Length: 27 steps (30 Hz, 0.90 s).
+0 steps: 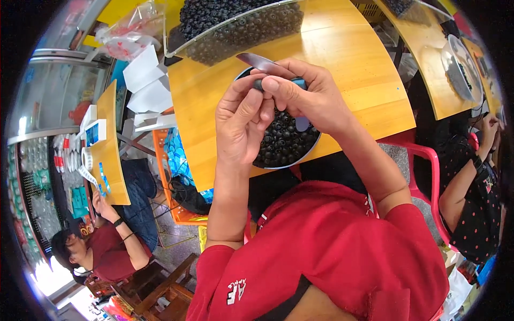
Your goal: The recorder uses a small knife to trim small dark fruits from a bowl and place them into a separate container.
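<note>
At far left I have shelves [35, 184] of packaged goods. Next comes a side desk [116, 160] with a blue-and-white box [96, 132], a label roll [86, 158] and blue strips [104, 176]. Below it, a co-worker in a dark red top [115, 254] reaches one arm up to the strips. White cartons [143, 80] lie beyond that desk, under a clear bag [131, 40], and nearer me an orange crate [159, 142] holds blue packets [175, 150].

In the middle I see the main desk [369, 80], with a clear bin [171, 45] of dark round pieces at its far side. My left hand [239, 117] pinches one dark piece [258, 84] between thumb and fingertips, above the bowl. The right thumb is at the piece too; I cannot tell whether it touches. The bowl [317, 143], full of like pieces, overlaps the near edge of the desk; what bears it is hidden from me. My right hand [313, 99] is closed around a knife [262, 63], its blade slanting up to the left above the piece.

Farther right, I have a pink chair [426, 152], another desk [436, 99] carrying a round tray [454, 53] of dark pieces, and a person in a dotted dark top [476, 232].
</note>
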Tool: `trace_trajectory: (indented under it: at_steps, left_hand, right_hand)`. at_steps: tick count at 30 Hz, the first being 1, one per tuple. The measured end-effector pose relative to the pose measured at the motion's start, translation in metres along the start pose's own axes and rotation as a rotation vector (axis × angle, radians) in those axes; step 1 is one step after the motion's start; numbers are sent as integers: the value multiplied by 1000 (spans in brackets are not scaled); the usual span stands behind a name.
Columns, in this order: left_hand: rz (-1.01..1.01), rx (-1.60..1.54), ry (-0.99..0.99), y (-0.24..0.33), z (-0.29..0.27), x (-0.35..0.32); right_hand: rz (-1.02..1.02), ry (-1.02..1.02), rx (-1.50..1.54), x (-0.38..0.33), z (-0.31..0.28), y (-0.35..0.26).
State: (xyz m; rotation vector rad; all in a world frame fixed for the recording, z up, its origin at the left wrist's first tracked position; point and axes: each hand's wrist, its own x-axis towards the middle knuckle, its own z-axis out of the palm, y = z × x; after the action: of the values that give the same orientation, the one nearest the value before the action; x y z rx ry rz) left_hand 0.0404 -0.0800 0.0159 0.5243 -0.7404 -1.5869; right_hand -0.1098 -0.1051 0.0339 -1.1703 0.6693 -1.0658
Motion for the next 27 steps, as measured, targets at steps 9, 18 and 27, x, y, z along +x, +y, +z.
trace_trajectory:
  at_steps: [9,18,27]
  left_hand:
    - [88,420,-2,14,1,-1]
    - [-68,-36,-40,37,-23,0]
    - [-348,738,-80,41,-18,16]
  right_hand:
    - [-7,27,-144,1,2,-7]
    - [-86,60,-244,5,-14,6]
    - [-65,178,-93,3,-28,-13]
